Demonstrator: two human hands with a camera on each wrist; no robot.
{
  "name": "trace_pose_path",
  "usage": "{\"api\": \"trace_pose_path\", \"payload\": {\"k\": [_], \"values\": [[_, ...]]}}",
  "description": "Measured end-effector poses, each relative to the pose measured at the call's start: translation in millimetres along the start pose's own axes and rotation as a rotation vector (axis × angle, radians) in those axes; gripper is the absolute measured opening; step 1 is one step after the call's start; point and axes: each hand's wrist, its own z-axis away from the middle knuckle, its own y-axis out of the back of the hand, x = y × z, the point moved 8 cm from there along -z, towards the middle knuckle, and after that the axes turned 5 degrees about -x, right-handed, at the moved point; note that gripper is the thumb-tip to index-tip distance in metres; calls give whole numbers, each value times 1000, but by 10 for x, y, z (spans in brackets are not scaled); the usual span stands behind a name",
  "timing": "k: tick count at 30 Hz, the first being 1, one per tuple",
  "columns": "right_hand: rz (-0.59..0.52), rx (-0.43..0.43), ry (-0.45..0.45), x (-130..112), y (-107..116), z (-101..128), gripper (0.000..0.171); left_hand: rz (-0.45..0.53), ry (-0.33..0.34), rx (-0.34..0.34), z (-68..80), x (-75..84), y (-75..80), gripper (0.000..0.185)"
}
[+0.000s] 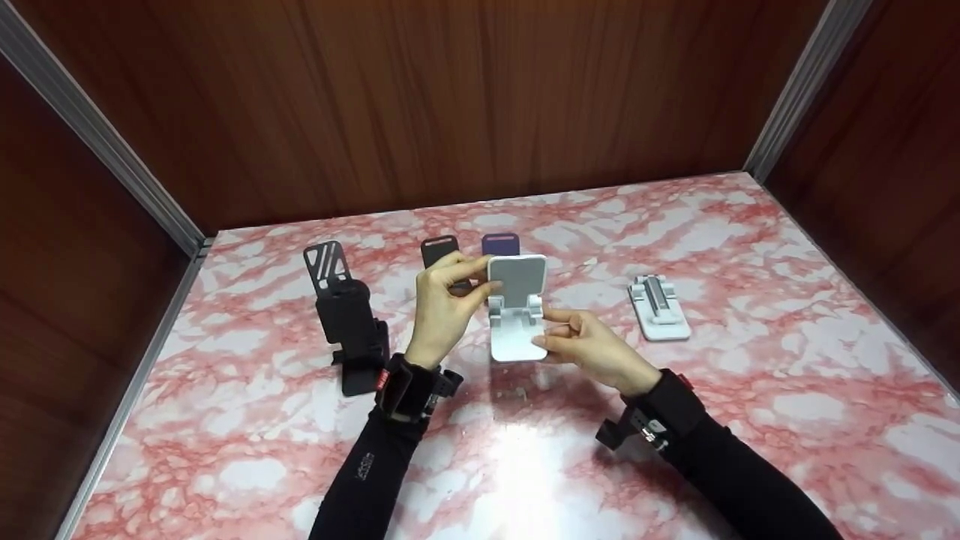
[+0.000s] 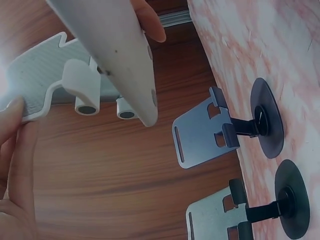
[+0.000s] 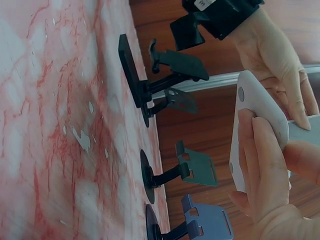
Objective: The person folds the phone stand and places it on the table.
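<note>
A white folding phone stand (image 1: 516,307) is held above the pink marble table (image 1: 750,420). My left hand (image 1: 480,277) pinches the left edge of its upright plate (image 1: 519,276) between thumb and fingers. My right hand (image 1: 547,330) grips its flat base (image 1: 513,343) from the right. The left wrist view shows the stand's base (image 2: 115,55) and hinge from below, with a fingertip (image 2: 150,22) on its far side. In the right wrist view my right fingers (image 3: 260,170) lie curled over the white base (image 3: 252,110), with my left hand (image 3: 275,55) beyond it.
A black stand (image 1: 349,315) stands left of my left hand. Behind the white one are a dark stand (image 1: 439,251) and a purple stand (image 1: 501,244). Another white stand (image 1: 658,307) lies folded flat to the right. Wooden walls enclose the table on three sides.
</note>
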Motion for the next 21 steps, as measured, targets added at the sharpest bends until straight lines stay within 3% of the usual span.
{"api": "trace_pose_path", "payload": {"k": [12, 21], "values": [[16, 4, -10, 44, 20, -7, 70, 4, -84, -2, 8, 34, -4, 20], [20, -13, -17, 2, 36, 20, 67, 18, -158, 1, -1, -214, -56, 20]]}}
